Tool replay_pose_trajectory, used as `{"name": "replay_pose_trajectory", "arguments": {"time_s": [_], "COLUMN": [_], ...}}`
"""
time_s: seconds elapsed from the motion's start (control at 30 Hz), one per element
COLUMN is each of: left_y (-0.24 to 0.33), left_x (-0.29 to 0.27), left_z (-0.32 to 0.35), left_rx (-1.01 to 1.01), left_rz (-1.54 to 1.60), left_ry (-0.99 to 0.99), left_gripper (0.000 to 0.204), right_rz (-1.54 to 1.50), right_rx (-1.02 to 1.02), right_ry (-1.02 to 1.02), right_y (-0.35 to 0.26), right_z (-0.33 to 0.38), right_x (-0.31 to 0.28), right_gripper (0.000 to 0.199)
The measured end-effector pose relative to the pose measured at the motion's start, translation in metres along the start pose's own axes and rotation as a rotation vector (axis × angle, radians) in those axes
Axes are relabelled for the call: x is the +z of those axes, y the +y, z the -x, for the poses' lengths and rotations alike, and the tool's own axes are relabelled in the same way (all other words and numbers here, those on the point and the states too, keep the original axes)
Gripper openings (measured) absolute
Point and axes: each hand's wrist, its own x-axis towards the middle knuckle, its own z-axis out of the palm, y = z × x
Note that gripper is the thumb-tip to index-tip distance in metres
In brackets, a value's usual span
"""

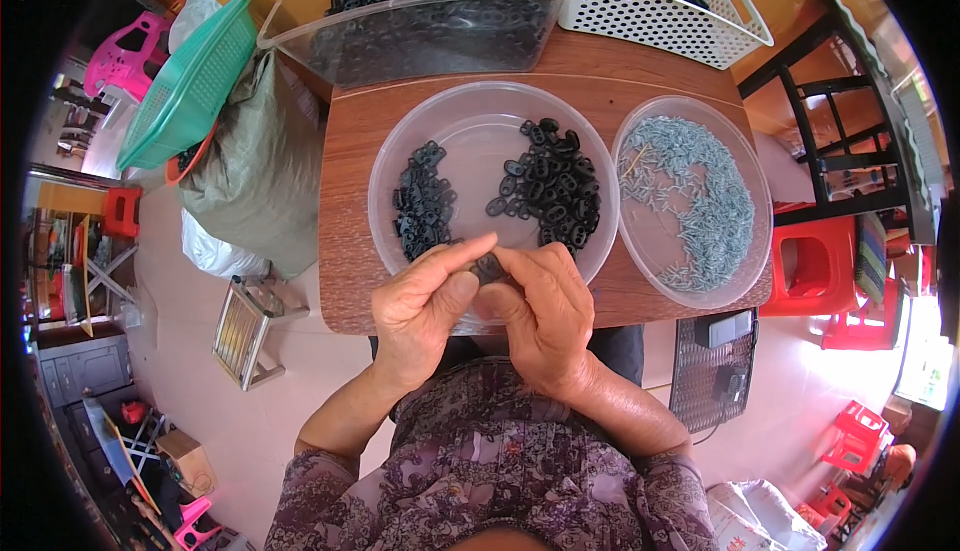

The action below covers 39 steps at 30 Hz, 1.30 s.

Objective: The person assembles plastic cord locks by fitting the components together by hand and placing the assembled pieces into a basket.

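Note:
Both my hands meet over the near edge of a round clear plastic tub (383, 141). Between the fingertips is a small dark plastic piece (487, 269), partly hidden by the fingers. My left hand (415, 311) pinches it with thumb and forefinger, and my right hand (548, 311) closes on it from the other side. Inside the tub lie two heaps of small black oval pieces with two holes: a left heap (423, 196) and a right heap (565, 186). Beside it stands another clear tub (640, 256) holding many small pale blue-grey pins (715, 221).
A clear bin (430, 51) and a white perforated basket (660, 26), both with black pieces, stand at the back of the wooden table (345, 221). A stuffed sack (255, 171) and a small metal-framed stool (250, 331) are at left; red stools (810, 266) at right.

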Motion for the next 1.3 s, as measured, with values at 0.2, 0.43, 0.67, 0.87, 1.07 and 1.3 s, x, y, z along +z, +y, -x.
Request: {"name": "replay_pose_trajectory", "arguments": {"time_s": [0.2,0.43,0.67,0.87,1.07,1.3], "left_y": [0.006,0.009,0.01,0.009,0.009,0.009], "left_x": [-0.002,-0.006,-0.009,-0.01,-0.009,-0.01], "left_z": [0.003,0.001,0.001,0.0,-0.002,-0.002], "left_rx": [-0.1,-0.073,-0.037,-0.027,-0.008,-0.02], "left_rz": [0.057,-0.039,-0.115,-0.101,-0.128,-0.146], "left_ry": [-0.014,-0.047,-0.083,-0.09,-0.076,-0.079], "left_gripper": [0.029,0.027,0.028,0.027,0.026,0.024], "right_rz": [-0.036,-0.18,-0.536,-0.575,-0.531,-0.479], "right_rx": [0.015,0.191,0.618,0.663,0.629,0.57], "right_ry": [-0.014,-0.027,-0.027,-0.047,-0.057,-0.043], "right_y": [0.0,-0.005,-0.013,-0.012,-0.01,-0.01], "right_z": [0.002,0.002,-0.001,-0.002,-0.002,-0.002], "right_x": [0.0,0.0,-0.005,-0.006,-0.004,-0.002], "right_gripper": [0.033,0.024,0.017,0.017,0.017,0.014]}}
